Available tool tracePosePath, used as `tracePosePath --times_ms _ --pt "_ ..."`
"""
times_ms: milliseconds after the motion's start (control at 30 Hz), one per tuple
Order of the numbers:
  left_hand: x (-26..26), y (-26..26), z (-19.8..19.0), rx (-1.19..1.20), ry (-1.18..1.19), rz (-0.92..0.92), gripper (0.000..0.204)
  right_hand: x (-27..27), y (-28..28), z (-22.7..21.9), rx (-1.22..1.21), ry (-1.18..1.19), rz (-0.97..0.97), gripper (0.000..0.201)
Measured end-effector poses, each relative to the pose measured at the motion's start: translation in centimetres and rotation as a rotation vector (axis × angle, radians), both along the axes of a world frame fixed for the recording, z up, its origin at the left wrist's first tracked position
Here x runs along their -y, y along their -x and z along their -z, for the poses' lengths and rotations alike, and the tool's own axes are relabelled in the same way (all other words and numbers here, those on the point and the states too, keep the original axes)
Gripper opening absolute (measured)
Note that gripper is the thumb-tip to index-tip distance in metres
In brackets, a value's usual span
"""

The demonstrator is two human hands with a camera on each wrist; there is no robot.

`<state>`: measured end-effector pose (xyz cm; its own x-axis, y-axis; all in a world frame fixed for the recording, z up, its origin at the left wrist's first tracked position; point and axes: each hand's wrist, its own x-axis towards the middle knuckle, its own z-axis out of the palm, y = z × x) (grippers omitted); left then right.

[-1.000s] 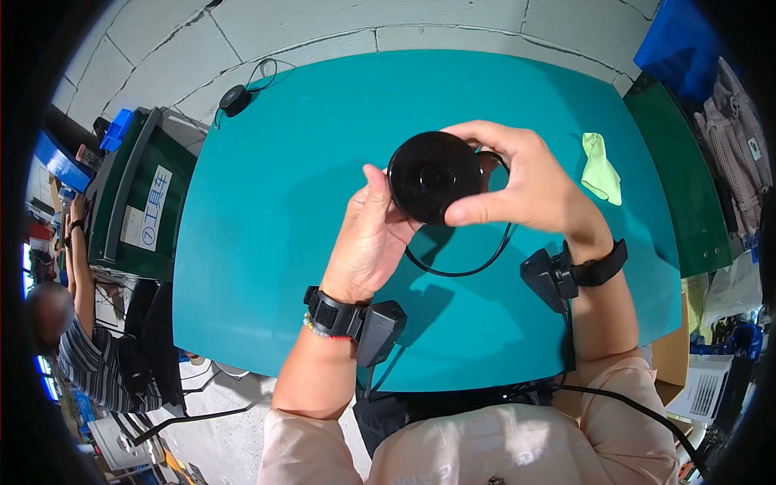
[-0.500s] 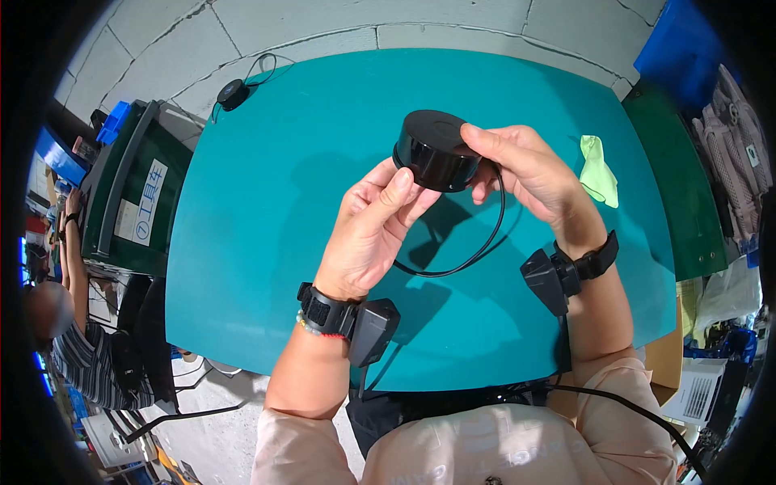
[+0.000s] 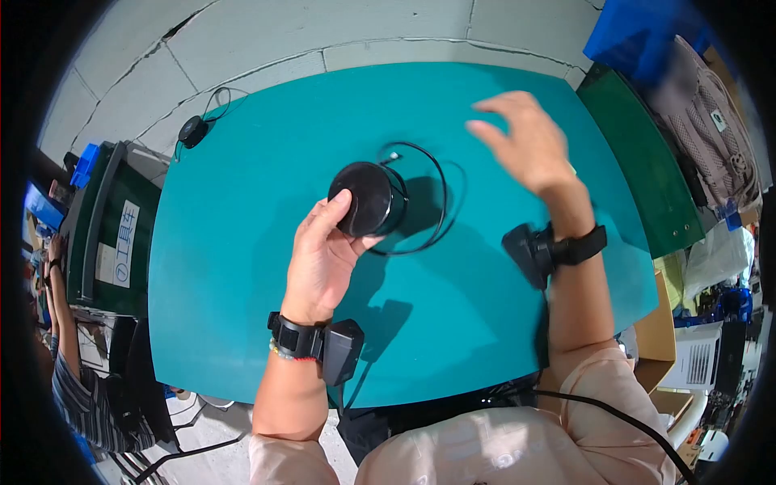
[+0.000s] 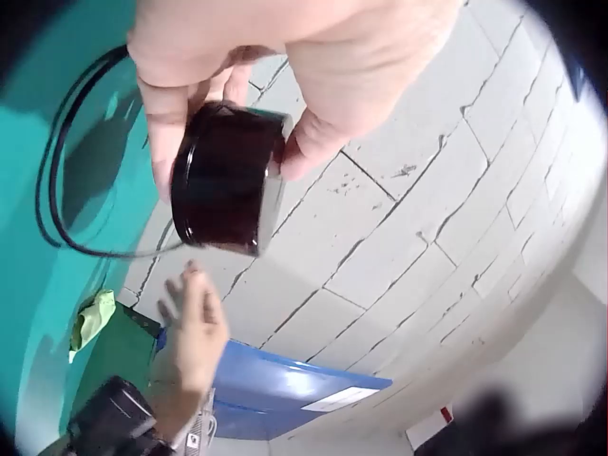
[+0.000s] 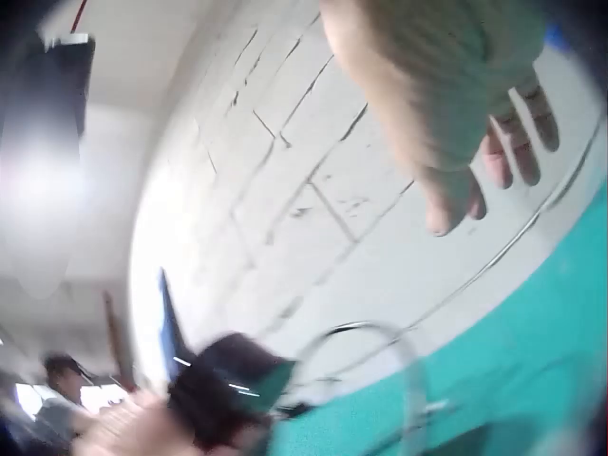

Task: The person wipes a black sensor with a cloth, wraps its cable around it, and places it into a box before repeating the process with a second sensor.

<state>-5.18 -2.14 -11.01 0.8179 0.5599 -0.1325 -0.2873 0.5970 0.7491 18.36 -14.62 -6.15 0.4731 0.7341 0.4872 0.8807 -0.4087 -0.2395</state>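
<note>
My left hand [image 3: 322, 255] grips a glossy black cylindrical device [image 3: 360, 198] above the table, thumb on its flat face and fingers under its side. A thin black cable [image 3: 444, 198] loops from the device out to the right, with a small pale connector [image 3: 394, 156] at its end. In the left wrist view the dark shiny side of the device [image 4: 228, 180] shows between thumb and fingers. My right hand [image 3: 529, 145], blurred, is off to the right of the device with thumb and fingers spread and nothing between them.
A teal table [image 3: 242, 323] reaches back to a block wall [image 3: 267, 36]. At its far left corner lies a small black round item [image 3: 192, 131] with a cord. A green cabinet [image 3: 117, 234] stands left. A light green cloth [image 4: 92, 321] is mostly hidden behind my right wrist in the head view.
My right hand has let go of the black device and moved up and right. The left hand has brought it left and lower and tilted its flat face toward me.
</note>
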Motion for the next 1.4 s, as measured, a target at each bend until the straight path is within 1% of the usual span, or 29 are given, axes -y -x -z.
tracePosePath --times_ms 33,100,167,200,233,267,300,367,433,500,567,600,633,700,767,833,867,900,933,967,1000,1033,1067,1100,1167,1233,1300,1367,1400 --pt "-0.1 0.0 0.1 -0.002 -0.003 -0.013 0.032 1.1 -1.1 0.1 0.156 0.120 0.262 0.027" --pt "-0.3 -0.3 0.2 0.120 0.086 -0.114 0.037 3.1 -4.4 1.0 0.059 0.390 0.490 0.022" --pt "-0.5 -0.4 0.3 0.134 0.103 -0.159 0.040 5.1 -7.2 2.6 0.016 0.511 0.496 0.022" --pt "-0.6 -0.4 0.3 0.166 0.150 -0.157 0.040 5.5 -8.2 3.3 0.013 0.505 0.483 0.022" --pt "-0.6 -0.5 0.3 0.199 0.198 -0.151 0.040 5.6 -8.4 3.5 -0.007 0.449 0.492 0.022" --pt "-0.7 -0.5 0.4 0.206 0.183 -0.149 0.041 5.6 -8.6 3.8 -0.028 0.394 0.504 0.021" --pt "-0.6 -0.5 0.4 0.203 0.181 -0.153 0.041 5.4 -9.0 3.8 -0.031 0.393 0.499 0.021" --pt "-0.5 -0.6 0.2 0.224 0.224 -0.099 0.043 4.0 -7.4 0.9 -0.173 0.182 0.210 0.024" --pt "-0.4 -0.4 0.2 0.191 0.195 -0.073 0.045 2.3 -2.5 -2.5 -0.509 -0.043 -0.089 0.027" --pt "-0.5 -0.3 0.4 0.129 0.134 -0.036 0.046 0.5 1.7 -3.2 -0.714 -0.277 -0.383 0.030" --pt "-0.3 -0.3 0.7 0.129 0.150 -0.047 0.046 -0.6 5.9 -3.1 -0.658 -0.322 -0.551 0.032" --pt "0.2 -0.1 0.6 0.156 0.114 -0.075 0.046 -1.0 7.3 -2.7 -0.655 -0.295 -0.579 0.035" --pt "0.4 0.3 0.8 0.243 0.109 -0.031 0.049 -1.3 8.3 -2.2 -0.651 -0.268 -0.608 0.037" --pt "0.6 0.4 0.4 0.239 -0.013 0.026 0.052 -2.1 9.0 -1.2 -0.478 -0.142 -0.591 0.041" --pt "0.5 0.3 0.7 0.226 -0.033 -0.010 0.050 -2.2 9.3 -0.8 -0.468 -0.128 -0.598 0.043" --pt "0.4 0.3 0.7 0.214 -0.049 -0.048 0.048 -2.3 9.5 -0.9 -0.461 -0.158 -0.594 0.036" --pt "0.3 0.4 0.3 0.245 0.005 -0.012 0.046 -2.3 9.4 -0.9 -0.458 -0.154 -0.596 0.036" --pt "0.3 0.5 0.0 0.275 0.058 0.025 0.044 -2.3 9.2 -0.9 -0.519 -0.228 -0.596 0.030" --pt "0.4 0.4 0.1 0.277 0.059 0.026 0.044 -2.3 9.0 -0.9 -0.581 -0.304 -0.593 0.025" --pt "0.6 0.3 0.3 0.214 -0.045 -0.022 0.042 -2.2 8.6 -0.8 -0.580 -0.305 -0.590 0.025" --pt "0.7 0.1 0.3 0.151 -0.150 -0.068 0.040 -2.2 8.0 -0.8 -0.572 -0.313 -0.529 0.021" --pt "0.7 0.0 0.3 0.151 -0.152 -0.064 0.040 -2.2 7.5 -0.9 -0.564 -0.322 -0.466 0.017" --pt "0.7 0.0 0.2 0.167 -0.141 -0.019 0.040 -2.2 7.1 -1.0 -0.503 -0.285 -0.401 0.015" --pt "0.6 0.0 0.1 0.182 -0.132 0.027 0.040 -2.3 6.2 -0.8 -0.504 -0.291 -0.395 0.015" --pt "0.8 -0.1 -0.6 0.175 -0.090 0.049 0.039 -2.0 3.3 -0.1 -0.125 -0.356 -0.191 0.013" --pt "0.2 0.0 -0.5 0.134 -0.103 0.040 0.038 0.0 0.3 -1.7 -0.065 -0.315 0.006 0.013" --pt "-0.1 0.1 -0.2 0.161 -0.072 0.019 0.040 2.5 -3.4 -1.9 0.160 -0.227 0.244 0.014" --pt "-0.1 0.2 -0.3 0.158 -0.063 0.011 0.041 4.8 -4.7 -2.3 0.227 -0.051 0.555 0.026" --pt "-0.1 0.2 -0.4 0.151 -0.054 0.007 0.041 5.6 -5.5 -2.0 0.229 -0.052 0.559 0.026"
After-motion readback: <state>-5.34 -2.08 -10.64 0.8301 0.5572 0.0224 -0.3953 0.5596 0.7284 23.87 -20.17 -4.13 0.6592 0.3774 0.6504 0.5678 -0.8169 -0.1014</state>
